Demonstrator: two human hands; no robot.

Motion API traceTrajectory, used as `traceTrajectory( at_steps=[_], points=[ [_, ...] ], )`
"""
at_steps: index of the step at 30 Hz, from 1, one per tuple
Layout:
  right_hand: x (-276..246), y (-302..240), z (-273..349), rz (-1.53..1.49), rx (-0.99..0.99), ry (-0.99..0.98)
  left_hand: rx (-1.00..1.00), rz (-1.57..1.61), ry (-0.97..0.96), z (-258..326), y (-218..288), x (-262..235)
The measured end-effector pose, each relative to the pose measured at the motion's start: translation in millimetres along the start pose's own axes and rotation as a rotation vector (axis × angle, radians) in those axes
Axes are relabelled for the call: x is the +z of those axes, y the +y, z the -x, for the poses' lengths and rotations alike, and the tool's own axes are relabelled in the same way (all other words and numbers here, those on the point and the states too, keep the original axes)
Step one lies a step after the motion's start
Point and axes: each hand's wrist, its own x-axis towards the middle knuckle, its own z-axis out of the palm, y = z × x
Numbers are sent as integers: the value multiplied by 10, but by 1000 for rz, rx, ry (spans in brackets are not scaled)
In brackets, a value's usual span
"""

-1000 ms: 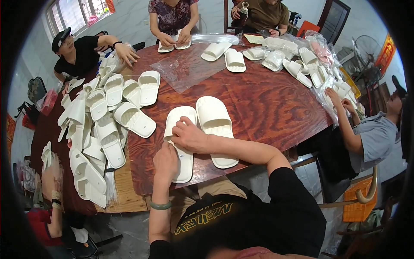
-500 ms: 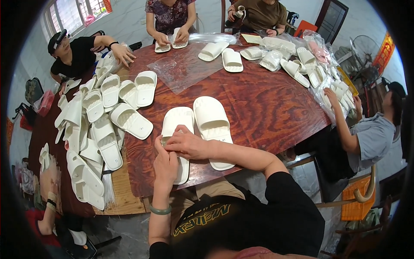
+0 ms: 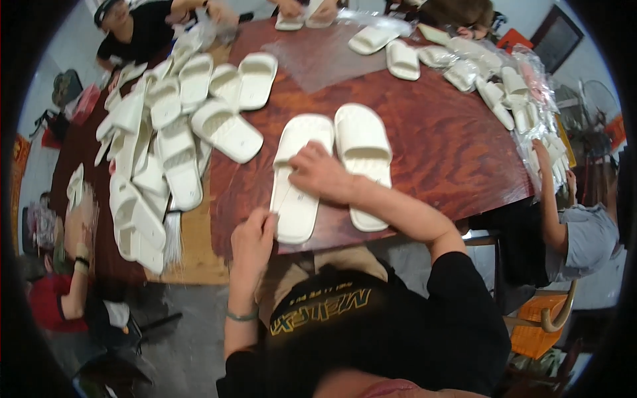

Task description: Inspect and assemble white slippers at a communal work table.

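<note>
Two white slide slippers lie side by side before me, toes pointing away: a left slipper (image 3: 298,215) and a right slipper (image 3: 363,136). My right hand (image 3: 323,174) reaches across to the left slipper, its fingers curled and pressed together at the strap's opening. Beside that slipper's heel is my left hand (image 3: 252,235), thumb and fingers pinched; what it holds is too small to tell. A faint thin line crosses the footbed between my hands, and I cannot tell whether it is a thread.
On the left rises a heap of white slippers (image 3: 179,159), with white strands (image 3: 173,235) by the wooden edge. A clear plastic sheet (image 3: 312,60) lies toward the far side. Bagged slippers (image 3: 521,99) cover the right. Several people sit around the table (image 3: 438,152).
My view has tilted down, so the table sits higher. My hands, together at the left slipper's strap before, are now apart: the left has drawn back to the heel, the right remains over the footbed.
</note>
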Motion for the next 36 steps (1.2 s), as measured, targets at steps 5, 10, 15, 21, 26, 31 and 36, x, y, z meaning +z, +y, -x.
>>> traceTrajectory(
  at_steps=[5, 10, 15, 21, 26, 31, 36],
  points=[
    [-282, 196, -136, -93, 135, 162, 112, -60, 167, -138, 26, 123],
    [-411, 820, -101, -98, 433, -35, 115, -26, 156, -284, 115, 203],
    [-261, 959, -235, -444, 710, -291, 207, -113, 210, -483, 101, 342],
    [-50, 1191, -328, -600, 704, -466, 292, -262, 245, -723, 155, 494],
    [-1, 1230, -528, -687, 862, -583, 322, -349, 261, -785, 140, 591],
    [106, 1311, -500, -711, 819, -623, 330, -372, 273, -819, 168, 620],
    [60, 1235, -521, -659, 468, -504, 302, -356, 287, -838, 167, 620]
  ],
)
